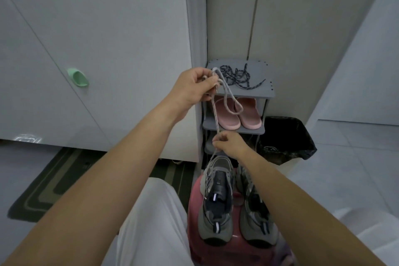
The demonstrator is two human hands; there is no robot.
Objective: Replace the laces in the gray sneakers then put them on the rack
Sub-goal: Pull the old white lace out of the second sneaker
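1. Gray sneakers [218, 201] sit side by side on a pink stool [195, 211] at my 6 o'clock. Their toes point to 12 and their heels towards me, so the long axes run 6 to 12.
2. The pale lace [216, 119] looks light and limp. I judge it should be pinched near a tip, since it won't push.
3. It rises taut towards 12 from the sneaker on the 9 o'clock side.
4. My left hand [194, 86] grips its looped slack, and my right hand [226, 142] pinches it lower down.
5. The rack [267, 93] stands at 12, with dark laces [237, 75] on top.

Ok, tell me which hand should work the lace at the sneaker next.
Probably right: the right hand pinches the lace just above the sneaker; the left hand holds gathered loops higher up.
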